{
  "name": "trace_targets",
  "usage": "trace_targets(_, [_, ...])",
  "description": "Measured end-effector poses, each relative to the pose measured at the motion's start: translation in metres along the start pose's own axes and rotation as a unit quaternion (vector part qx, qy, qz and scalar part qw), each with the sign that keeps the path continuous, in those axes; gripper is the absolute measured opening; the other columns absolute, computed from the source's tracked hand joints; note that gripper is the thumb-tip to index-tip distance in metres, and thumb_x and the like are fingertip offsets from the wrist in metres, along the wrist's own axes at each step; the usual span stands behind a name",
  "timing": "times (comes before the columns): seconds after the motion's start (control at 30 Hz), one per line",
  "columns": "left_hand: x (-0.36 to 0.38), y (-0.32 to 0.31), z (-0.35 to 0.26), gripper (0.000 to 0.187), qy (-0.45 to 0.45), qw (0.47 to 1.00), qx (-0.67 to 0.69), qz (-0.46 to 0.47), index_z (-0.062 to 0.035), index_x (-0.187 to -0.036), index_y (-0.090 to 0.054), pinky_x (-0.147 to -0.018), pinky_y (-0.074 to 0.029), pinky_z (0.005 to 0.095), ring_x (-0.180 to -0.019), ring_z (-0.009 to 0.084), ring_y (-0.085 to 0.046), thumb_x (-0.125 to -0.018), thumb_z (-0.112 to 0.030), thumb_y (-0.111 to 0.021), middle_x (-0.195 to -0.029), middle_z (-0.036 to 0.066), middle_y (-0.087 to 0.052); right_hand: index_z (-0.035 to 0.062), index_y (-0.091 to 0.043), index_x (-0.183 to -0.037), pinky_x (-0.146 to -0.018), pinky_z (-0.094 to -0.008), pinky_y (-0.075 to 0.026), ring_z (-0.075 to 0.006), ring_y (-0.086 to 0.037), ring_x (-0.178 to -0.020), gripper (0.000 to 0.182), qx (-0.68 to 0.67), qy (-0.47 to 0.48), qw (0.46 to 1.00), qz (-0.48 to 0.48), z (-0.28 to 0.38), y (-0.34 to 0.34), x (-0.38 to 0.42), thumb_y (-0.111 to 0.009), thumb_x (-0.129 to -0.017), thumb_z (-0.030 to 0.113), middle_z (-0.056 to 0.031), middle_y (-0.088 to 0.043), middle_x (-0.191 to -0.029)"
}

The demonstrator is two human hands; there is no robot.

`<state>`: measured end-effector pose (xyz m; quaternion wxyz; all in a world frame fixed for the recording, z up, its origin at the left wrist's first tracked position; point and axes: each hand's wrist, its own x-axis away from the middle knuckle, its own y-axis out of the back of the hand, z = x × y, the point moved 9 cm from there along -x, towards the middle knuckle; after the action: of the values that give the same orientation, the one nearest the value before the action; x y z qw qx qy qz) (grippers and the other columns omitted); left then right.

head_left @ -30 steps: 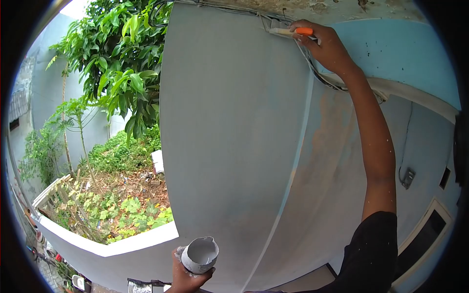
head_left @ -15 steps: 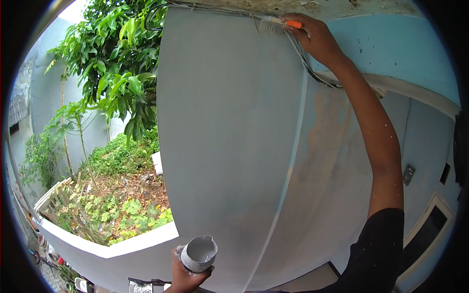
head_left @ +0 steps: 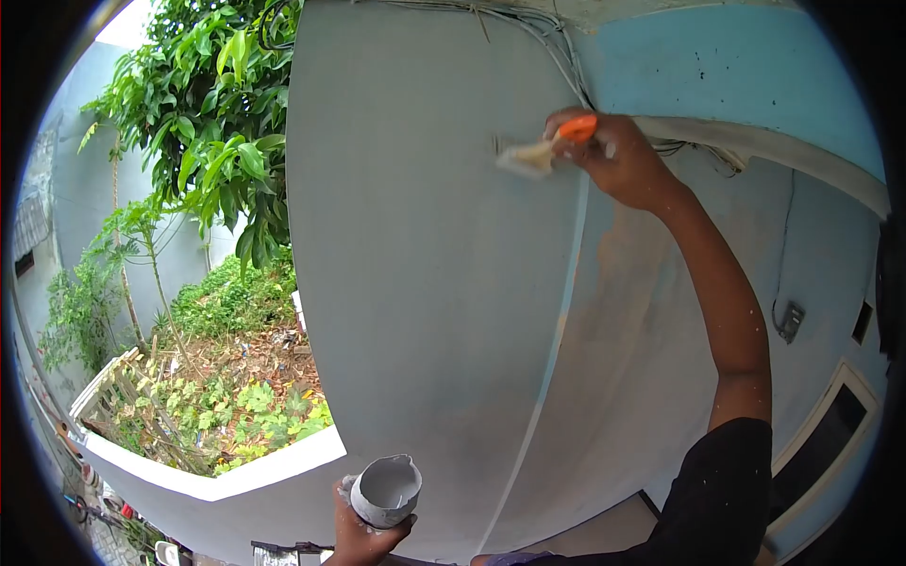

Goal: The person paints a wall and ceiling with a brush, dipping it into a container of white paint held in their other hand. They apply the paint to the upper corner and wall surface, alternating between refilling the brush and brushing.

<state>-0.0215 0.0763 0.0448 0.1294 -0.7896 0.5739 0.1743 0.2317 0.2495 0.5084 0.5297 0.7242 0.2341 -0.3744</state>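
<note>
My right hand is raised and closed around a paintbrush with an orange handle end. The bristles point left, close to the upper part of the grey wall, and are blurred by motion. Low in the view, my left hand grips a paint cup with an uneven rim, smeared with grey-white paint. Its open top faces me and pale paint coats the inside. Small white specks dot my right forearm.
Loose cables run along the wall's top edge. At right is a patchy, partly brown wall section beneath a blue band. A white ledge borders a garden with a leafy tree at left.
My right hand has brought the paintbrush down from the cables at the wall's top to a lower spot on the grey wall. My left hand and the paint cup have hardly moved.
</note>
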Motion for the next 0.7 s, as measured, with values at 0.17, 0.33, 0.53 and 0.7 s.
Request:
trace_targets(0.17, [0.001, 0.005, 0.003, 0.088, -0.027, 0.998, -0.064, 0.002, -0.0045, -0.136, -0.031, -0.102, -0.051, 0.0393, -0.118, 0.0205, -0.062, -0.072, -0.008, -0.091, -0.129, 0.015, -0.057, 0.0069, -0.068, -0.118, -0.097, -0.0342, -0.054, -0.0137, -0.064, -0.107, 0.015, -0.083, -0.138, 0.953, 0.255, -0.01, -0.072, 0.051, -0.067, -0.103, 0.007, -0.0025, -0.069, -0.112])
trace_targets(0.33, [0.002, 0.005, 0.006, 0.09, -0.019, 0.999, -0.046, 0.002, -0.0045, -0.137, -0.03, -0.102, -0.05, 0.0394, -0.118, 0.0205, -0.062, -0.072, -0.01, -0.092, -0.129, 0.014, -0.057, 0.009, -0.068, -0.123, -0.091, -0.0346, -0.054, -0.0186, -0.066, -0.095, 0.021, -0.002, 0.028, 0.999, 0.018, -0.012, 0.017, -0.024, -0.068, -0.105, 0.018, -0.0032, -0.073, -0.11])
trace_targets(0.53, [0.001, 0.004, 0.004, 0.089, -0.022, 0.998, -0.055, 0.006, -0.0042, -0.137, -0.03, -0.101, -0.05, 0.0395, -0.117, 0.0208, -0.062, -0.072, -0.011, -0.092, -0.128, 0.014, -0.057, 0.0097, -0.069, -0.127, -0.09, -0.0355, -0.058, -0.0273, -0.072, -0.1, 0.025, 0.217, 0.169, 0.947, -0.167, 0.002, 0.063, -0.066, -0.067, -0.103, 0.012, -0.0076, -0.074, -0.123])
trace_targets(0.7, [0.0, 0.003, -0.002, 0.09, -0.038, 0.994, -0.101, 0.018, -0.0039, -0.137, -0.03, -0.103, -0.049, 0.0395, -0.118, 0.0218, -0.062, -0.072, -0.013, -0.092, -0.128, 0.014, -0.057, 0.0101, -0.07, -0.119, -0.084, -0.0362, -0.062, -0.0264, -0.075, -0.097, 0.025, 0.165, 0.183, 0.965, -0.087, 0.006, -0.023, -0.005, -0.071, -0.095, 0.005, -0.0061, -0.073, -0.116])
